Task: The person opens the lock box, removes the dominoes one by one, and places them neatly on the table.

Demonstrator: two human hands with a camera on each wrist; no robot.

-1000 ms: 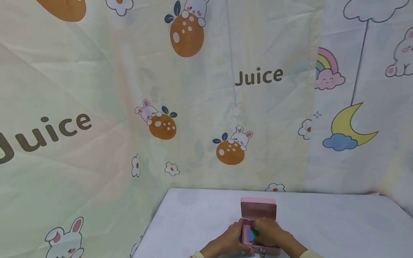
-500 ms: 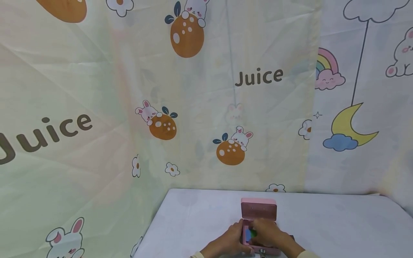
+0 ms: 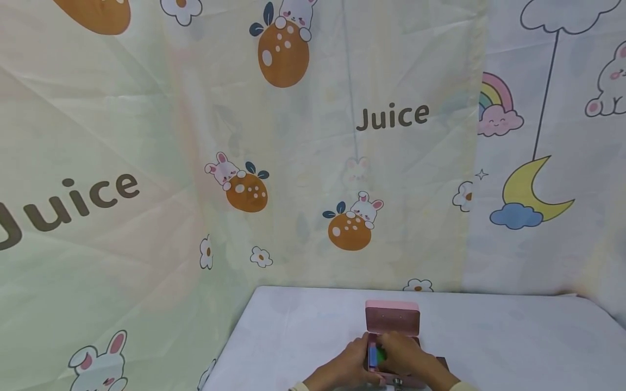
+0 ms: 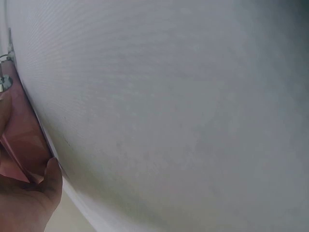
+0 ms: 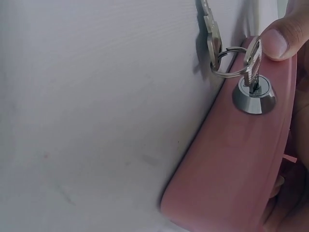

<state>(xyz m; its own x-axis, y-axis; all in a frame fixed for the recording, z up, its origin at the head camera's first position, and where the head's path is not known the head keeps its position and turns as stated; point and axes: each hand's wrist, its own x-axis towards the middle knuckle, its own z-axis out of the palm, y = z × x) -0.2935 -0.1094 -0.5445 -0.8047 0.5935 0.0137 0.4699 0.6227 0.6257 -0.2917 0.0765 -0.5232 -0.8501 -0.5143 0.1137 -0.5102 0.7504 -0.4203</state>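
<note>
A pink metal cash box (image 3: 393, 321) stands on the table with its lid raised. My left hand (image 3: 351, 363) grips its left side, the thumb at the front corner. My right hand (image 3: 403, 353) reaches down inside, its fingertips hidden. A green piece (image 3: 381, 355) shows right at those fingers, and a blue piece (image 3: 373, 356) lies along the inner left wall. I cannot tell whether the right fingers hold the green piece. In the right wrist view a key (image 5: 253, 72) sits in the front lock (image 5: 255, 102), while a second key (image 5: 211, 36) hangs from the same ring.
A white-covered table (image 3: 303, 320) spreads around the box. Partly behind the right forearm a dark brown edge (image 3: 442, 362) shows on the table. Printed cloth curtains (image 3: 293, 136) hang behind the table and at its sides.
My right hand has shifted slightly leftward inside the box, and the blue piece now looks narrower and more upright. More of the dark brown edge shows by the forearm. My left hand stays put.
</note>
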